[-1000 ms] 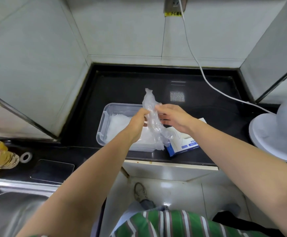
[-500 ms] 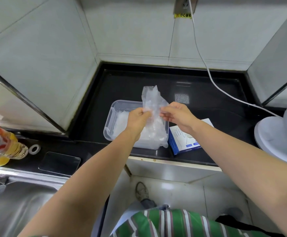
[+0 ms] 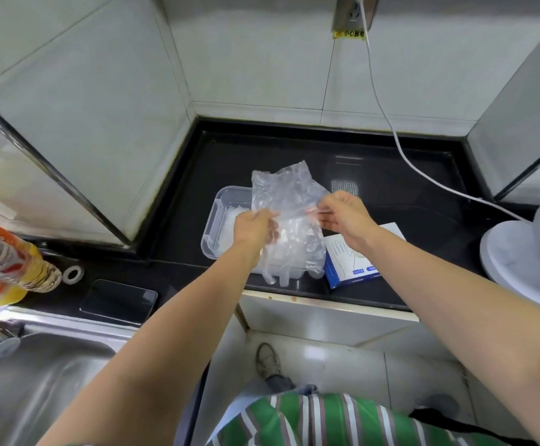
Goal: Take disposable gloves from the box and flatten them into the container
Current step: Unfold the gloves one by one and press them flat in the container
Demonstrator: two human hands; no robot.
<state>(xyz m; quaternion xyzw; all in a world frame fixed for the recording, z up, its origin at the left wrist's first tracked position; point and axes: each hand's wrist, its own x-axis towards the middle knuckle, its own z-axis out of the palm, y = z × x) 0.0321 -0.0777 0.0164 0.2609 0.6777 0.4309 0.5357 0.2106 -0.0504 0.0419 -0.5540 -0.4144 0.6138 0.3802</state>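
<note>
A clear, crinkled disposable glove (image 3: 289, 201) hangs spread out in the air over the container. My left hand (image 3: 252, 227) pinches its left edge and my right hand (image 3: 342, 214) pinches its right edge. Below it stands a clear plastic container (image 3: 219, 214) on the black counter, with a layer of white gloves inside. The blue and white glove box (image 3: 352, 262) lies just right of the container, partly behind my right wrist.
A white fan base (image 3: 519, 252) stands at the right with its cable (image 3: 387, 117) running to a wall socket. A dark phone (image 3: 119, 300), a tape ring (image 3: 73, 273) and an oil bottle (image 3: 5, 262) lie left, above a steel sink (image 3: 37, 375).
The glove was a narrow bunched strip between my hands. My hands have moved apart and it is now stretched out wide and flat.
</note>
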